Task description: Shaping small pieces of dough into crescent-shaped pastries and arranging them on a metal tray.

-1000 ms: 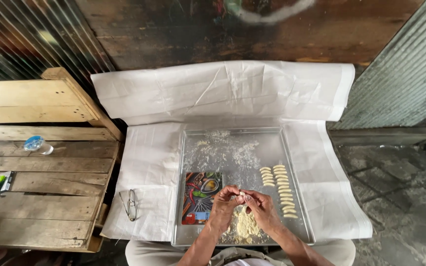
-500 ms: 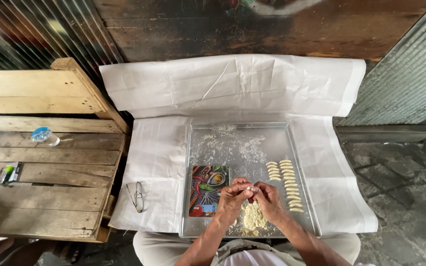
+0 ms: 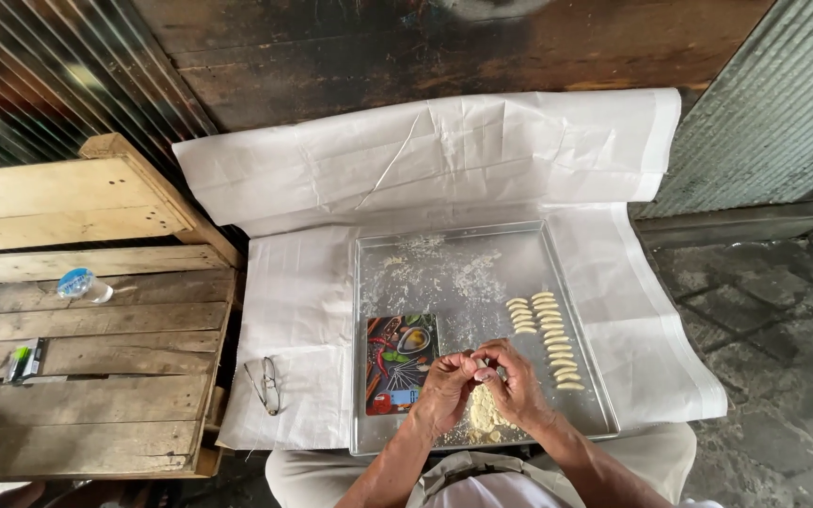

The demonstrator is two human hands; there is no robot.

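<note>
From the head camera I looked straight down on a metal tray (image 3: 374,282) resting on white paper (image 3: 425,160), with a wooden pallet (image 3: 87,310) to the left.

My left hand (image 3: 444,390) and right hand (image 3: 518,384) met over the near middle of the tray, fingertips pinched together on a small piece of dough (image 3: 482,363). Just below them lay a crumbly pile of dough (image 3: 482,414) on the tray's near edge.

I judged the piece soft and light, easy to squash or tear, and a little sticky, so a gentle pinch at its ends between thumb and forefinger suited it best. The flour (image 3: 444,273) dusted across the far part of the tray would help against sticking.

Right of the hands lay two rows of shaped pieces (image 3: 548,334), pale and curved, close together. Left of the hands sat a small kitchen scale (image 3: 400,376) with a colourful top. A pair of glasses (image 3: 267,384) lay on the paper left of the tray, and a plastic bottle (image 3: 82,285) on the pallet.
</note>
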